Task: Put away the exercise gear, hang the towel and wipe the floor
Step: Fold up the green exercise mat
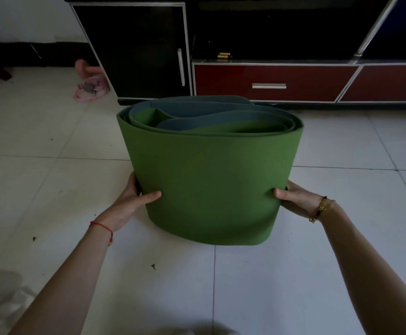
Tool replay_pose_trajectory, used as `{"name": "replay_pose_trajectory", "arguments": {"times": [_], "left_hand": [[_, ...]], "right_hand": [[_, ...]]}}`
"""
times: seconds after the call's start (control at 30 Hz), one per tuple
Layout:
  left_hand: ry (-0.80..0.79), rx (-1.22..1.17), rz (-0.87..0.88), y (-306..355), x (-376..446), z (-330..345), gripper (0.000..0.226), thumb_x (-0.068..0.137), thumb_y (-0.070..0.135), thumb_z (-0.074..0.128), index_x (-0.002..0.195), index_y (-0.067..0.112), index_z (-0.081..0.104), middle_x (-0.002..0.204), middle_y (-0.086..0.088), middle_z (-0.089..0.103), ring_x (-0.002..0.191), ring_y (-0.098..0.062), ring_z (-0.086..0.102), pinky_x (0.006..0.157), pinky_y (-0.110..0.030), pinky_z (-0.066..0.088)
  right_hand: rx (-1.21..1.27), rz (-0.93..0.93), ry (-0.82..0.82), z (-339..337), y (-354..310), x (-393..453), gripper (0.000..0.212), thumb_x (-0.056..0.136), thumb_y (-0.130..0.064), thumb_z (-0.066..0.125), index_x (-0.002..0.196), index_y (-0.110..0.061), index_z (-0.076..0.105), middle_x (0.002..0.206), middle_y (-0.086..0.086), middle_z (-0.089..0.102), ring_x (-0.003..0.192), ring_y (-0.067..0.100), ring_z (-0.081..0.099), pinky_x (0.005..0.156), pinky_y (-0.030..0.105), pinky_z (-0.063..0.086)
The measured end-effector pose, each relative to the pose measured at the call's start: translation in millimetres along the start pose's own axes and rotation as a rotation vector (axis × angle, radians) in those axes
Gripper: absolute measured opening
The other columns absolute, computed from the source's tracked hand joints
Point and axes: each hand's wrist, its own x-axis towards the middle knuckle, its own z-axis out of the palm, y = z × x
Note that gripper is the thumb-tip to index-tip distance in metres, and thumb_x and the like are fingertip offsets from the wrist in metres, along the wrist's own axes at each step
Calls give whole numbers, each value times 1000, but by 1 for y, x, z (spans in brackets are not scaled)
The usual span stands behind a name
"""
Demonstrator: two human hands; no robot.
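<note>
White cloth (1,303) lies on the floor (52,189) at the near left edge. Left hand (130,201) and right hand (293,198) grip the loosely rolled green mat (209,180) from either side; each thumb presses its near face, remaining fingers curl round behind, out of sight. Mat stands on end on the floor between the hands, grey inner layers coiled inside. Beyond the fingers: cabinet (136,52) with red drawers (274,82). Pink item (92,88) lies far left of it.
</note>
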Motion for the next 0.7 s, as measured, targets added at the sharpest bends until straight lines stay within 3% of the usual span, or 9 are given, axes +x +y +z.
{"name": "replay_pose_trajectory", "arguments": {"times": [0.23,0.47,0.6,0.7], "left_hand": [[-21,4,-7,4,3,-3,109,47,54,92,137,47,31,145,15,45,136,-7,41,113,-34,32],[36,20,4,10,11,3,111,40,60,92,134,44,34,133,21,52,126,0,47,108,-29,36],[90,13,18,14,14,5,118,32,62,92,134,39,38,128,19,56,121,-1,50,103,-28,39],[111,-5,-4,12,13,5,112,31,62,92,129,39,43,127,16,57,124,-10,50,110,-35,37]], "right_hand": [[79,4,-23,-2,-2,-1,108,45,-64,83,133,-19,37,126,-9,62,119,13,56,89,24,49],[122,-16,71,-3,-1,9,113,43,-70,80,134,-17,39,131,-3,58,121,15,55,91,25,50],[181,-22,166,4,0,15,109,34,-71,82,124,-19,49,118,-5,65,108,10,63,82,22,53],[222,-40,280,5,2,16,103,30,-73,81,114,-21,55,108,-6,68,96,8,68,74,21,55]]}}
